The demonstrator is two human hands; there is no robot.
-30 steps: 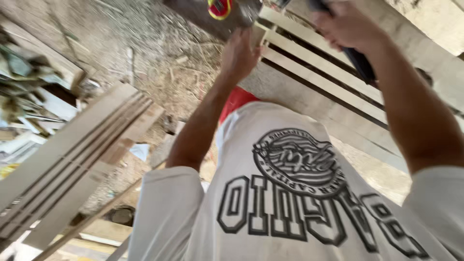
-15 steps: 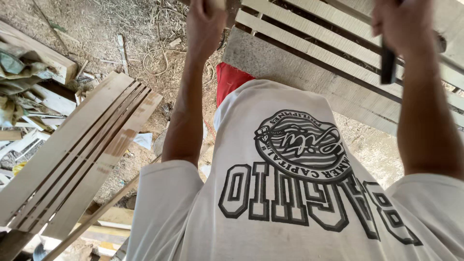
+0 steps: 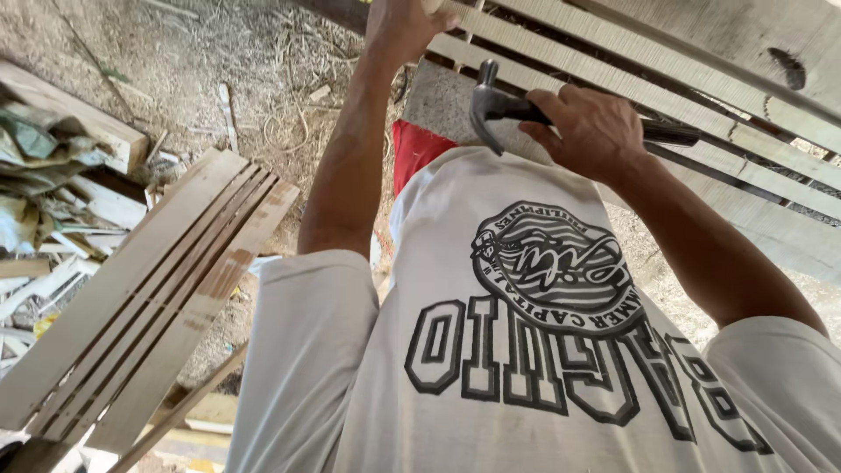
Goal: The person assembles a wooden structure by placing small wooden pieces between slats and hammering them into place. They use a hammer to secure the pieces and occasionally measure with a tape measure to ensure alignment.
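Head view: the hammer (image 3: 526, 109) sits in the right hand (image 3: 591, 131), fingers wrapped tight round the handle, its long axis running sideways, claw head pointing toward the left hand (image 3: 403, 26). That left hand, farther out, grips the wooden slats (image 3: 701, 88); fingers partly hidden.

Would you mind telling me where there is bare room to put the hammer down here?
Free: the dirt ground between the leaning planks and the slatted frame. Crowded: the scrap pile at far left. The right hand holds the hammer.
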